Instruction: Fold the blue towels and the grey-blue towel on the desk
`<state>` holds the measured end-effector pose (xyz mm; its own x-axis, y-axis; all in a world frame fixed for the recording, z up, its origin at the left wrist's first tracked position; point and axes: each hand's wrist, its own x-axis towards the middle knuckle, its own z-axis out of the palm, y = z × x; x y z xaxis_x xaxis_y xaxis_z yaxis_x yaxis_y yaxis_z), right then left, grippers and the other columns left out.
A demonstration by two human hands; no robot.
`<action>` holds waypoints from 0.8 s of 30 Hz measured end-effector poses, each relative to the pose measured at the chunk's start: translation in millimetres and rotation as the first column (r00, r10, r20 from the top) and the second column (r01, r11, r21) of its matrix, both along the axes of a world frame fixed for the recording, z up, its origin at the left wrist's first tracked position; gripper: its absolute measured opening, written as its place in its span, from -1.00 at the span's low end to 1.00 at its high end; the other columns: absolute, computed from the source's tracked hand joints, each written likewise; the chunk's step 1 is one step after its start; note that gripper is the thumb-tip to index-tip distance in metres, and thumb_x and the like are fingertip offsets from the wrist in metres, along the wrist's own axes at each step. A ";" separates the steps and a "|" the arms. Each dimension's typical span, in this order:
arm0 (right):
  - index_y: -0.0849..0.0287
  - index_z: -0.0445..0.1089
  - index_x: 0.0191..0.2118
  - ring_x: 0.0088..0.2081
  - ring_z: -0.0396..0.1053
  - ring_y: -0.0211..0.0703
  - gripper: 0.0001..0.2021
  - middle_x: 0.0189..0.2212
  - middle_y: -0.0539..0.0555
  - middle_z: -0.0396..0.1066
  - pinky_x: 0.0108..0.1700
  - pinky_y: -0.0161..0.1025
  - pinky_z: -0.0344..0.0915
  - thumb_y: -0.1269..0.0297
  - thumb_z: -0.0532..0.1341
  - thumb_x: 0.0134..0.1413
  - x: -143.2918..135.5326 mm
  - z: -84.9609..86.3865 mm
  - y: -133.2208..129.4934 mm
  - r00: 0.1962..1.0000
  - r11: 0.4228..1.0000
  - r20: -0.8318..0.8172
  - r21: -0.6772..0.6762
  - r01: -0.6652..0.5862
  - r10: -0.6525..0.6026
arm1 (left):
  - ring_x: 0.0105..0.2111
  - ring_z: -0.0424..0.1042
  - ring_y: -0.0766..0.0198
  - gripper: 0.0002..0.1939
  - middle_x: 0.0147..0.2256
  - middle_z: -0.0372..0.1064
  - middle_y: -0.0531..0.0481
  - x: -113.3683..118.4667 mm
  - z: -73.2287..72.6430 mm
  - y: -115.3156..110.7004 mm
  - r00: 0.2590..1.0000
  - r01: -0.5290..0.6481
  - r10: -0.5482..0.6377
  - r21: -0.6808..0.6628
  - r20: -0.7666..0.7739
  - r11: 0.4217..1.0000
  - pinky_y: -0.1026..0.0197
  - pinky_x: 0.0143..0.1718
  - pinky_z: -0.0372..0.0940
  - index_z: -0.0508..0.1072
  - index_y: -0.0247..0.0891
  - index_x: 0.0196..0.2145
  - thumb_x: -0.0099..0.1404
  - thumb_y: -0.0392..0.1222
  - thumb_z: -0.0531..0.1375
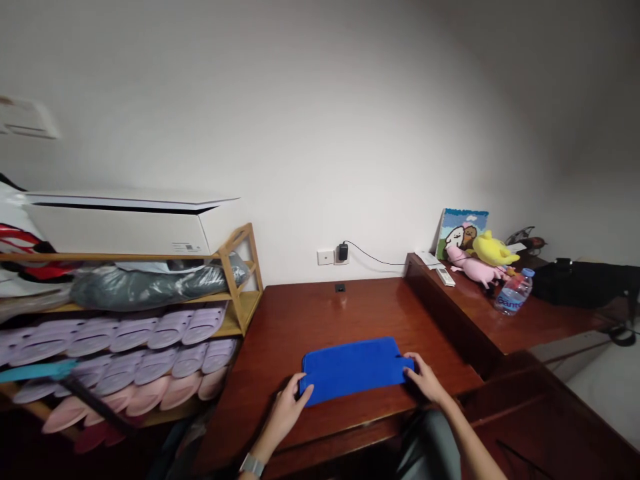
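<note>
1. Head view, clock directions taken from the middle of the blue piece (350, 370): it is flat and spread low over the near part of the desk (370, 303), its long side running roughly from nine to three o'clock.
2. The left hand (284, 412), at eight o'clock, grasps the near left corner between thumb and fingers; the right hand (425, 380), at three, pinches the narrower right end. Gripping opposite ends probably keeps the soft-looking piece level and stretched out.
3. At twelve, a black plug (343, 252) sits in the wall socket, its cable trailing towards two o'clock; the low wall position presumably suits things used on the desk.
4. Between two and three, the side shelf (487, 323) bears a bottle (515, 293), a pink plush (480, 270) and a yellow plush (495, 251). The picture board (463, 227) leans on the wall, likely for support and display.
5. Towards nine and ten, slippers (155, 330) stand in rows on the rack (253, 257), probably to save room; the large white box (120, 230) is up on top, perhaps being too bulky for the tiers.
6. Hard to tell: the fingertips under the blue piece are hidden, as is whether it rests on the desk. Its layers cannot be counted. The black item (580, 283) past the bottle is dark and unclear, and the rack is cut off at the left edge.
</note>
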<state>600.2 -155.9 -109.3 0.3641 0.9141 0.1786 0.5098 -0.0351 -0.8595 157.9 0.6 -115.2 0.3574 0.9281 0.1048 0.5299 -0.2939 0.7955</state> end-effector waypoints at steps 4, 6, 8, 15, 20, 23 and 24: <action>0.01 0.52 0.03 -0.03 0.63 0.16 -0.37 -0.07 0.15 0.67 0.12 0.03 0.52 -0.42 0.26 0.10 -4.8 5.8 42.4 0.994 0.995 -0.047 -0.015 0.099 -0.100 | -0.12 0.68 0.06 -0.51 -0.23 0.69 -0.06 12.5 3.2 20.8 0.996 -0.093 0.092 -0.054 -0.006 0.994 0.16 -0.09 0.48 0.56 -0.13 -0.06 0.41 0.29 0.10; -0.01 0.54 -0.01 -0.03 0.64 0.16 -0.40 -0.11 0.13 0.68 0.13 0.02 0.51 -0.41 0.27 0.10 -6.7 9.4 64.1 0.985 0.984 -0.030 -0.069 0.166 -0.169 | -0.07 0.69 0.01 -0.54 -0.18 0.71 -0.14 17.6 8.6 35.3 0.989 -0.145 0.141 -0.060 -0.054 0.988 0.15 -0.06 0.48 0.58 -0.13 -0.06 0.42 0.25 0.11; -0.02 0.55 -0.07 -0.04 0.65 0.16 -0.45 -0.17 0.11 0.69 0.13 0.03 0.50 -0.38 0.29 0.10 -7.8 10.5 80.4 0.975 0.969 -0.014 -0.110 0.219 -0.222 | -0.12 0.70 -0.01 -0.54 -0.22 0.71 -0.15 22.1 14.7 49.7 0.983 -0.168 0.163 -0.061 -0.087 0.984 0.14 -0.11 0.47 0.59 -0.14 -0.06 0.42 0.24 0.12; 0.06 0.55 -0.21 0.04 0.63 0.28 -0.47 -0.11 0.27 0.68 0.20 0.13 0.48 -0.36 0.30 0.07 -12.0 1.6 86.4 0.961 0.959 -0.050 -0.102 0.265 -0.271 | -0.08 0.70 -0.01 -0.50 -0.12 0.71 -0.20 24.7 11.4 59.6 0.983 -0.174 0.171 -0.041 -0.074 0.984 0.08 -0.01 0.50 0.59 -0.16 -0.03 0.42 0.27 0.11; 0.04 0.55 -0.07 0.04 0.62 0.21 -0.39 -0.03 0.22 0.67 0.16 0.06 0.53 -0.36 0.35 -0.03 -10.5 2.2 63.8 0.969 0.979 -0.147 -0.070 0.190 -0.199 | 0.06 0.67 -0.10 -0.19 0.06 0.69 -0.24 7.6 -8.6 35.5 0.974 -0.082 0.095 -0.070 0.207 0.994 -0.06 0.14 0.54 0.56 -0.23 0.15 0.20 0.45 0.29; 0.09 0.55 0.03 0.08 0.58 0.21 -0.35 0.02 0.24 0.62 0.19 0.08 0.49 -0.24 0.40 -0.12 -4.5 6.0 41.6 0.966 0.996 -0.250 -0.068 0.053 -0.068 | 0.15 0.62 -0.12 -0.14 0.18 0.62 -0.24 -5.7 -7.9 21.7 0.952 0.050 -0.029 -0.063 0.304 0.997 -0.11 0.24 0.50 0.54 -0.21 0.24 0.11 0.33 0.43; 0.09 0.55 0.03 0.09 0.56 0.22 -0.37 0.03 0.24 0.60 0.21 0.09 0.47 -0.17 0.41 -0.15 -2.4 7.3 32.5 0.966 0.997 -0.257 -0.075 0.009 -0.028 | 0.17 0.61 -0.12 -0.19 0.19 0.62 -0.22 -10.0 -5.6 16.8 0.954 0.087 -0.068 -0.051 0.291 0.995 -0.13 0.28 0.47 0.57 -0.19 0.23 0.10 0.27 0.45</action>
